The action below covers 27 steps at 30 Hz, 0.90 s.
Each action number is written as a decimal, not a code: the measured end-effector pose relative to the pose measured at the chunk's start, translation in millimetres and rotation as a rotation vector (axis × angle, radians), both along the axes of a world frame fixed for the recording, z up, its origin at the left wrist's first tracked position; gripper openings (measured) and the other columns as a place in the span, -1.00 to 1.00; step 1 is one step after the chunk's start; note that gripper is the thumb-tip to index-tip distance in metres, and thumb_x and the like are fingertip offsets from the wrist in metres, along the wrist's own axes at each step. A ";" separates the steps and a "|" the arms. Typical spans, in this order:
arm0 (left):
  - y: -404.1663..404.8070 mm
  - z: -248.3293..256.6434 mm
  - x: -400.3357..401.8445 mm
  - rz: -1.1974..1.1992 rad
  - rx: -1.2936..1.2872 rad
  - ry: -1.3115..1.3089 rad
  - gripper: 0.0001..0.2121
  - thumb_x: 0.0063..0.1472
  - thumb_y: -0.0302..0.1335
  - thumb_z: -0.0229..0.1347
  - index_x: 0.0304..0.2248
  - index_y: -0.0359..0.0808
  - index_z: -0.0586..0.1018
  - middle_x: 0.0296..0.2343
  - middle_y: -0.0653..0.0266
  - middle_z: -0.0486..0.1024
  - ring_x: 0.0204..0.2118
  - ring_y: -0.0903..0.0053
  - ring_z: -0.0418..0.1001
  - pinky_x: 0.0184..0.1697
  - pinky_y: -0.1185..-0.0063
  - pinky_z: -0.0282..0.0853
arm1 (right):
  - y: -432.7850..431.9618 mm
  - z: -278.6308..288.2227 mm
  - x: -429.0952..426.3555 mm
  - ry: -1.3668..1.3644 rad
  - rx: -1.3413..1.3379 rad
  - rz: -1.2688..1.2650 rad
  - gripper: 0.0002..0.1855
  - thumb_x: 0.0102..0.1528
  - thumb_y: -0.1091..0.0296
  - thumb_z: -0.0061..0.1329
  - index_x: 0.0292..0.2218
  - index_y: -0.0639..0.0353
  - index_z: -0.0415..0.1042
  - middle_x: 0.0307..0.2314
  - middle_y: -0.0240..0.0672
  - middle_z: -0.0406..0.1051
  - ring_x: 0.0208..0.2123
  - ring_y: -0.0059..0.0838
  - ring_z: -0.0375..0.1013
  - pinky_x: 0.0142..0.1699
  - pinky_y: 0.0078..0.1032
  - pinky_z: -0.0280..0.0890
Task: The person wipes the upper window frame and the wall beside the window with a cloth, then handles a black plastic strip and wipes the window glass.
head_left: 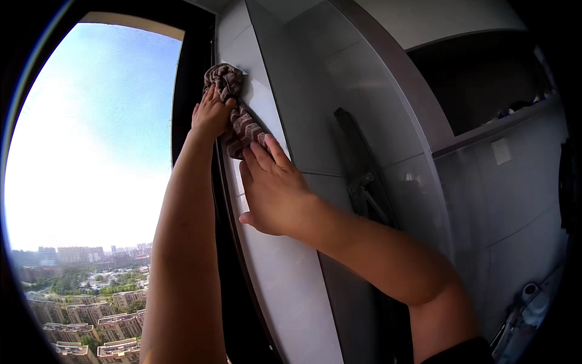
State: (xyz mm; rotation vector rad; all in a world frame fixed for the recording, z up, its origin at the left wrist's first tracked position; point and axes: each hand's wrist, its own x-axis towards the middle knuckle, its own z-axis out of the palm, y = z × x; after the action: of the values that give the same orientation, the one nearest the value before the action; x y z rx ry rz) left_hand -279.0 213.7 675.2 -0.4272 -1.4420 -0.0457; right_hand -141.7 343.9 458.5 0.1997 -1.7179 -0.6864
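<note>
A brown and cream patterned cloth (248, 127) lies bunched against the light wall panel (291, 282) beside the dark window frame (193, 91). My left hand (212, 111) presses on the crumpled upper part of the cloth, fingers pointing up. Lower and to the right, my right hand (275, 189) is spread, its fingertips on the cloth's lower end and its thumb apart. Neither hand is closed round the cloth. The part of the cloth beneath my left palm is hidden.
The window (95, 136) at left looks out on high-rise blocks far below. Right of the panel, a dark folded object with a metal bracket (361, 179) stands in a grey recess. Farther right are a dark shelf niche (473, 82) and a wall socket (501, 151).
</note>
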 end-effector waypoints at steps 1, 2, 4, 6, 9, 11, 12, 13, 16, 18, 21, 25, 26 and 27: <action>-1.5 -4.4 5.3 -0.031 0.044 -0.037 -0.35 0.17 -0.06 -0.19 0.18 -0.24 0.07 0.20 0.28 -0.07 0.26 0.49 -0.14 0.25 0.33 -0.20 | 2.4 6.0 -5.8 -0.007 0.000 0.010 -0.13 0.02 -0.21 -0.12 0.08 0.43 0.10 0.13 0.01 -0.02 0.24 -0.18 -0.21 0.29 -0.21 -0.51; -2.6 -7.6 11.5 -0.063 0.087 -0.070 -0.36 0.16 -0.05 -0.19 0.18 -0.18 0.08 0.20 0.35 -0.05 0.26 0.54 -0.14 0.25 0.27 -0.23 | 4.6 8.3 -9.7 -0.025 0.023 0.064 -0.10 0.01 -0.23 -0.12 0.09 0.43 0.09 0.14 0.00 -0.03 0.25 -0.20 -0.22 0.29 -0.24 -0.51; -0.7 -17.8 24.4 -0.159 0.163 -0.114 -0.35 0.16 -0.05 -0.19 0.18 -0.19 0.08 0.20 0.33 -0.04 0.26 0.53 -0.14 0.25 0.26 -0.23 | -1.1 6.5 -9.6 -0.037 0.020 0.043 -0.09 0.00 -0.23 -0.11 0.10 0.43 0.08 0.14 -0.01 -0.02 0.24 -0.20 -0.21 0.29 -0.24 -0.51; 1.7 -30.4 30.9 -0.220 0.183 -0.134 -0.35 0.16 -0.05 -0.19 0.18 -0.21 0.09 0.20 0.32 -0.04 0.26 0.52 -0.13 0.25 0.29 -0.24 | -6.6 -0.9 -1.7 -0.087 0.006 0.006 -0.11 -0.01 -0.24 -0.10 0.08 0.41 0.12 0.11 -0.04 0.04 0.23 -0.22 -0.17 0.30 -0.24 -0.48; -2.5 -51.7 34.5 -0.178 0.087 -0.064 -0.34 0.16 -0.04 -0.20 0.17 -0.23 0.08 0.19 0.29 -0.02 0.26 0.52 -0.13 0.26 0.33 -0.25 | -9.5 -16.4 20.4 -0.210 -0.004 0.008 -0.14 -0.01 -0.23 -0.09 0.05 0.41 0.19 0.08 -0.04 0.10 0.21 -0.23 -0.10 0.30 -0.24 -0.44; -0.7 -73.6 43.9 -0.139 0.056 -0.086 -0.33 0.16 -0.04 -0.21 0.17 -0.27 0.07 0.19 0.28 -0.03 0.26 0.51 -0.16 0.27 0.40 -0.27 | -6.7 -34.4 22.2 -0.189 0.003 0.073 -0.19 -0.01 -0.20 -0.07 0.00 0.40 0.25 0.05 -0.06 0.15 0.19 -0.24 -0.04 0.29 -0.22 -0.40; -2.4 -81.0 50.5 -0.119 0.034 -0.096 -0.33 0.16 -0.05 -0.22 0.18 -0.28 0.06 0.20 0.27 -0.04 0.26 0.51 -0.17 0.27 0.41 -0.28 | -9.9 -41.2 27.9 -0.205 -0.005 0.090 -0.20 -0.01 -0.19 -0.06 0.00 0.40 0.25 0.05 -0.06 0.15 0.19 -0.24 -0.03 0.29 -0.22 -0.39; -1.8 -86.7 60.6 -0.109 0.009 -0.111 -0.33 0.16 -0.05 -0.22 0.18 -0.29 0.05 0.20 0.27 -0.04 0.27 0.51 -0.18 0.27 0.42 -0.28 | -14.3 -44.5 40.1 -0.223 -0.017 0.099 -0.21 -0.01 -0.18 -0.06 0.00 0.40 0.25 0.05 -0.06 0.16 0.18 -0.24 -0.02 0.29 -0.22 -0.39; -0.9 -116.8 74.5 -0.100 -0.066 -0.144 -0.32 0.16 -0.08 -0.22 0.17 -0.35 0.04 0.19 0.20 -0.05 0.27 0.46 -0.21 0.28 0.42 -0.32 | -20.2 -62.0 62.8 -0.348 -0.089 0.208 -0.34 -0.04 -0.09 0.02 -0.10 0.33 0.35 -0.04 -0.13 0.29 0.12 -0.27 0.11 0.28 -0.20 -0.33; -3.5 -153.9 65.2 -0.111 -0.092 -0.116 -0.31 0.15 -0.08 -0.21 0.17 -0.38 0.04 0.19 0.16 -0.05 0.27 0.41 -0.21 0.28 0.41 -0.34 | -11.3 -93.6 48.1 -0.250 -0.086 0.459 -0.64 -0.12 0.11 0.12 -0.38 0.23 0.50 -0.34 -0.21 0.45 -0.12 -0.27 0.35 0.24 -0.20 -0.16; -8.8 -214.3 56.8 -0.142 -0.127 -0.074 -0.29 0.12 -0.10 -0.16 0.13 -0.51 0.08 0.17 0.05 -0.01 0.26 0.33 -0.18 0.27 0.37 -0.34 | -3.4 -121.9 53.0 -0.127 -0.117 0.681 -0.72 -0.15 0.22 0.12 -0.41 0.22 0.49 -0.36 -0.23 0.46 -0.15 -0.26 0.36 0.18 -0.18 -0.01; -14.6 -268.7 52.8 -0.209 -0.136 0.006 -0.28 0.07 -0.13 -0.09 0.09 -0.54 0.13 0.13 -0.03 0.06 0.25 0.27 -0.11 0.26 0.30 -0.29 | -8.5 -116.4 65.2 0.109 -0.122 0.783 -0.74 -0.13 0.39 0.06 -0.34 0.27 0.45 -0.23 -0.16 0.41 -0.12 -0.20 0.34 0.13 -0.30 0.11; -16.6 -280.4 51.9 -0.225 -0.142 0.000 -0.29 0.06 -0.13 -0.08 0.08 -0.55 0.15 0.12 -0.03 0.07 0.24 0.26 -0.10 0.26 0.29 -0.28 | -9.8 -118.0 63.2 0.075 -0.139 0.748 -0.63 -0.12 0.43 0.04 -0.21 0.30 0.41 -0.10 -0.12 0.32 -0.04 -0.14 0.28 0.13 -0.33 0.11; -17.7 -291.5 53.2 -0.241 -0.147 -0.005 -0.29 0.06 -0.14 -0.08 0.08 -0.55 0.16 0.12 -0.04 0.08 0.24 0.26 -0.10 0.25 0.29 -0.27 | -12.3 -119.6 60.6 0.076 -0.153 0.723 -0.60 -0.12 0.43 0.04 -0.18 0.30 0.39 -0.07 -0.11 0.29 -0.02 -0.14 0.25 0.14 -0.32 0.11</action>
State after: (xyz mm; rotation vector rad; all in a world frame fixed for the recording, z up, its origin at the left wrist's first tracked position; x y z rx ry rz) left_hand -225.8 196.1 383.7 -0.7210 -1.3972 -0.1348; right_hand -81.1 331.6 338.9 0.6384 -1.4711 -0.0276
